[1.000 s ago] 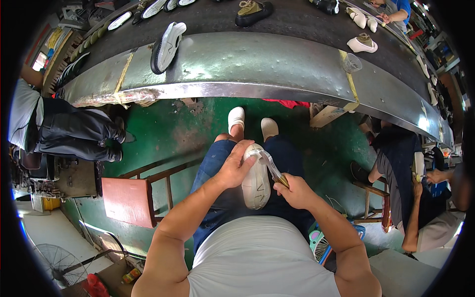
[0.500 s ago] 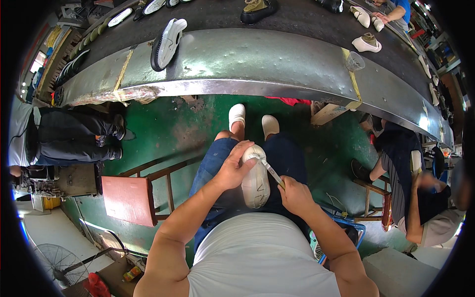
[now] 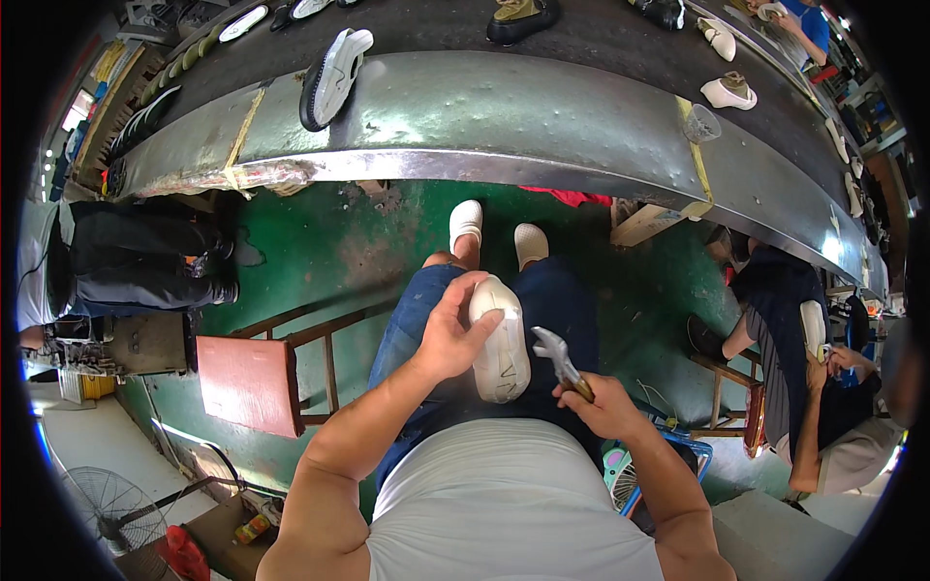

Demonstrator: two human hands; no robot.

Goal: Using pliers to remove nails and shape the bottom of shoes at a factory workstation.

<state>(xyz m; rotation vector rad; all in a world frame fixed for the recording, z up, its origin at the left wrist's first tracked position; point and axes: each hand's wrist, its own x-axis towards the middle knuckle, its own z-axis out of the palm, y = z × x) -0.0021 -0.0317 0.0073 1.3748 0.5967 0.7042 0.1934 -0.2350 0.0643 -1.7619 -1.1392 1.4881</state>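
On my lap lies a cream shoe upper [image 3: 504, 363], pulled over a form, with dark pen marks near one end. My left hand [image 3: 457, 329] is closed around its far end, the thumb pressed across the top. To the right, apart from the upper, a pair of metal lasting pliers [image 3: 555, 351] points away from me at a slant. Their handles sit in my right hand [image 3: 603, 407], which is closed round them. The jaws touch nothing.
Ahead runs a metal-edged bench [image 3: 465, 107] with a dark belt bearing several shoes, one sneaker [image 3: 334, 82] near its edge. A brown stool [image 3: 250, 382] stands at left. One person [image 3: 145, 257] is at far left; another [image 3: 814, 378] works on a shoe at right.
The pliers have come off the upper and swung back to the right, their head now turned away from it. My left hand keeps its hold. Shoes on the belt have shifted slightly.
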